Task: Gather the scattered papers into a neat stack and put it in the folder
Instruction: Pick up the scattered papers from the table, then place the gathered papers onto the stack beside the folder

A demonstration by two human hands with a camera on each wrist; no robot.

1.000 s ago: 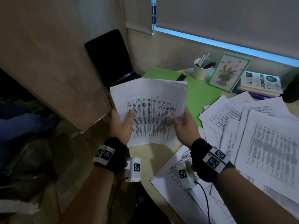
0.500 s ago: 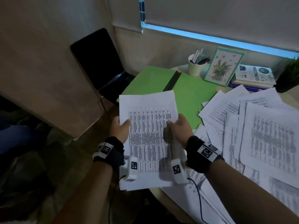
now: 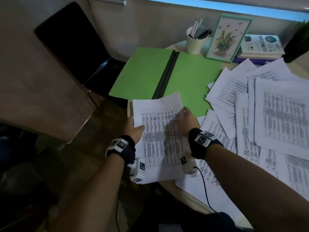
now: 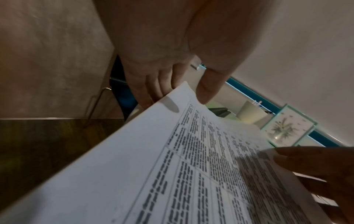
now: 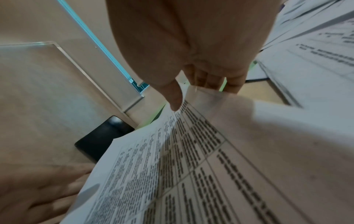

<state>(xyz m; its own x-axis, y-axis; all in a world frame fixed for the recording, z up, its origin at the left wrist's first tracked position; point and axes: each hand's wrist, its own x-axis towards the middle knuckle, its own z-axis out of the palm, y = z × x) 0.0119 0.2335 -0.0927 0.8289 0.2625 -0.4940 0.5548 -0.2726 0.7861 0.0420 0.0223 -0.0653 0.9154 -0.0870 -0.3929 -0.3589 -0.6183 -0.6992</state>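
Note:
I hold a stack of printed papers (image 3: 158, 136) over the table's near left edge, lying nearly flat. My left hand (image 3: 134, 128) grips its left edge, thumb on top and fingers underneath (image 4: 153, 91). My right hand (image 3: 185, 120) grips the right edge the same way, thumb (image 5: 175, 100) on the printed table. The open green folder (image 3: 145, 72) with a dark spine lies just beyond the stack's far edge. Several loose printed sheets (image 3: 275, 118) lie scattered on the table to the right.
At the back of the round table (image 3: 187, 193) stand a white cup of pens (image 3: 194, 41), a framed flower picture (image 3: 225, 37) and a pile of books (image 3: 260, 46). A black chair (image 3: 71, 41) stands left of the folder, by a partition.
The stack has come down from an upright hold to nearly flat and moved toward the folder. Both hands keep their grip on its side edges.

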